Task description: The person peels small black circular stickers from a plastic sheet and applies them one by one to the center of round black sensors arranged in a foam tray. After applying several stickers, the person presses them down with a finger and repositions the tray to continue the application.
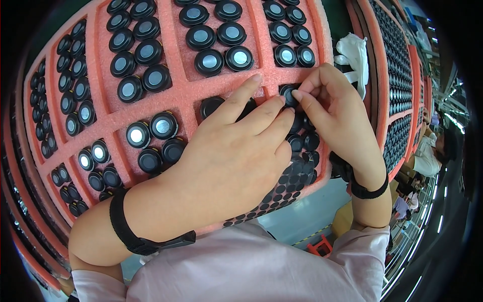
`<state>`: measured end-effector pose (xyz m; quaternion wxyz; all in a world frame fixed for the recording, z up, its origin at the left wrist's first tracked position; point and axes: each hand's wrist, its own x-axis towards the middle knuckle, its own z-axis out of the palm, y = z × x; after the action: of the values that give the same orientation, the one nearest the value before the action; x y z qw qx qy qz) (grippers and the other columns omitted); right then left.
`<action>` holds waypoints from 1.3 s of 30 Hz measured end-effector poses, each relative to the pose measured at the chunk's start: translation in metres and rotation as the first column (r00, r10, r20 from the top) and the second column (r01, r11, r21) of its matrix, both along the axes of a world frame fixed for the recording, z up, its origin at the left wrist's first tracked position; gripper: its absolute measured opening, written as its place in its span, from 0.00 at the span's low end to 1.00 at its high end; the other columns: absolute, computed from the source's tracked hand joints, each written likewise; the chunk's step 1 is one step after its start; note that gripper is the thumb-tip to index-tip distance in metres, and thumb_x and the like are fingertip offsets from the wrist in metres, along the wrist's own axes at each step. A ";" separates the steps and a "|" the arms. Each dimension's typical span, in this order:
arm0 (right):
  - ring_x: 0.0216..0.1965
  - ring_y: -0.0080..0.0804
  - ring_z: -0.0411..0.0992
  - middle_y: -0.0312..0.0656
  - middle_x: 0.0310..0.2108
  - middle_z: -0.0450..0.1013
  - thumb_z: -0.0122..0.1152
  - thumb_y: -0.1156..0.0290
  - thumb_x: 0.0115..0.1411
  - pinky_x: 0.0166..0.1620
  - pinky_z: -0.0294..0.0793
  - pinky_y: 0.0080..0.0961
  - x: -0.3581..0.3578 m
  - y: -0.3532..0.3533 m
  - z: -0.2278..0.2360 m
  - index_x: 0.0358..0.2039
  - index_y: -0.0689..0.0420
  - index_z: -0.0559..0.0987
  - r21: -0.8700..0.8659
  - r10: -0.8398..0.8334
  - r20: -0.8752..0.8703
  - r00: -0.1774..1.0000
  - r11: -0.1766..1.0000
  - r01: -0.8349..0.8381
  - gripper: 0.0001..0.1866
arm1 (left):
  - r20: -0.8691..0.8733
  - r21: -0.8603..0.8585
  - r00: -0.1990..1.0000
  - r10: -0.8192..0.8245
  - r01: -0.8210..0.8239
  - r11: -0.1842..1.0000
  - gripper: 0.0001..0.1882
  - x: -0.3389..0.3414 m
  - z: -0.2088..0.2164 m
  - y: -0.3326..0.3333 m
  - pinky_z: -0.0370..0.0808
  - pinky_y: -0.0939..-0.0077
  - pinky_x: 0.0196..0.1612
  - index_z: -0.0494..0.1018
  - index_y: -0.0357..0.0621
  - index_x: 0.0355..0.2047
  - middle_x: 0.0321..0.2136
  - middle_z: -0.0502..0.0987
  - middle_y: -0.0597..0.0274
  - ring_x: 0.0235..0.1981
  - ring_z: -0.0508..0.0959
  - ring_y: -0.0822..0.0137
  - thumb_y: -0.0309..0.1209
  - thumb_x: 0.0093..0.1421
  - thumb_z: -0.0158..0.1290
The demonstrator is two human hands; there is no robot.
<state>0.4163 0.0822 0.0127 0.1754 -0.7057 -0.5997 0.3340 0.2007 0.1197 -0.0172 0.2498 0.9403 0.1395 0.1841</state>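
Downward fisheye view from the head, close above the hands point(246, 146) point(334, 113), far edges perhaps unclear.

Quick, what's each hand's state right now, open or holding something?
Left hand: open, fingers spread over the pink foam tray.
Right hand: fingertips pinched at a black round part; actual grip can't be told.

Foam tray point(113, 113): bright, evenly lit — bowed along every edge by lens distortion.
Silver-centred discs point(136, 136): glaring white toward the near left corner, greyer along the far edge.
Black-dotted sheet point(286, 189): faintly glossy at the near right corner.
Light tubes point(440, 224): bright streaks beyond the right edge — small, squeezed, soft against darkness.
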 end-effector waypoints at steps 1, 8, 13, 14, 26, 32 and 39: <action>0.34 0.24 0.67 0.37 0.36 0.69 0.63 0.80 0.63 0.39 0.69 0.21 -0.001 -0.001 0.002 0.36 0.63 0.75 0.001 -0.001 0.000 1.000 1.000 0.001 0.05 | -0.002 0.000 1.000 0.001 -0.001 1.000 0.09 0.000 0.000 0.000 0.59 0.41 0.69 0.78 0.42 0.28 0.53 0.79 0.53 0.59 0.74 0.57 0.34 0.52 0.61; 0.38 0.25 0.69 0.39 0.37 0.71 0.64 0.81 0.61 0.44 0.69 0.20 0.003 -0.031 0.027 0.37 0.63 0.76 0.064 0.114 -0.022 0.993 0.992 -0.112 0.06 | 0.040 0.032 0.999 0.014 -0.015 0.999 0.10 -0.001 0.000 0.000 0.61 0.40 0.68 0.78 0.41 0.28 0.51 0.79 0.52 0.58 0.75 0.56 0.35 0.52 0.61; 0.39 0.27 0.70 0.40 0.37 0.72 0.65 0.81 0.60 0.46 0.69 0.22 -0.001 -0.058 0.044 0.37 0.63 0.76 -0.089 0.001 -0.236 0.972 0.996 -0.023 0.07 | 0.114 0.032 0.992 0.050 -0.054 0.998 0.11 0.000 0.004 0.001 0.65 0.43 0.64 0.77 0.41 0.28 0.48 0.79 0.52 0.55 0.76 0.56 0.36 0.52 0.62; 0.39 0.27 0.71 0.40 0.37 0.72 0.66 0.82 0.59 0.46 0.70 0.22 -0.001 -0.062 0.044 0.37 0.63 0.76 -0.100 -0.047 -0.259 0.965 0.995 0.022 0.08 | 0.115 0.033 0.992 0.050 -0.055 0.998 0.11 -0.001 0.005 0.001 0.65 0.43 0.64 0.77 0.41 0.28 0.48 0.79 0.52 0.55 0.76 0.56 0.36 0.52 0.62; 0.33 0.33 0.74 0.42 0.32 0.75 0.73 0.84 0.50 0.36 0.73 0.26 -0.024 -0.062 0.040 0.34 0.61 0.77 0.137 0.067 -0.089 0.994 0.989 -0.055 0.14 | 0.013 0.004 1.000 -0.017 0.017 1.000 0.12 -0.009 0.025 -0.011 0.73 0.68 0.34 0.76 0.38 0.35 0.27 0.69 0.63 0.29 0.73 0.64 0.32 0.53 0.55; 0.29 0.43 0.74 0.42 0.28 0.75 0.76 0.81 0.46 0.31 0.73 0.32 -0.023 -0.055 0.030 0.31 0.59 0.77 0.318 0.184 -0.015 0.983 0.933 -0.170 0.15 | -0.002 -0.025 1.000 0.002 -0.002 1.000 0.11 -0.009 0.021 -0.010 0.70 0.74 0.23 0.75 0.40 0.35 0.25 0.66 0.65 0.25 0.72 0.68 0.33 0.53 0.54; 0.29 0.43 0.74 0.42 0.28 0.75 0.76 0.81 0.46 0.34 0.73 0.34 -0.022 -0.056 0.028 0.31 0.59 0.77 0.296 0.169 -0.044 0.985 0.944 -0.149 0.15 | -0.013 -0.022 1.000 -0.009 0.009 1.000 0.09 -0.009 0.022 -0.010 0.70 0.74 0.23 0.74 0.42 0.33 0.25 0.66 0.66 0.25 0.73 0.69 0.33 0.53 0.54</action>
<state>0.3944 0.0259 0.0412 0.2703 -0.6096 -0.6910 0.2791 0.1914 0.1101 0.0046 0.2599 0.9394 0.1390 0.1752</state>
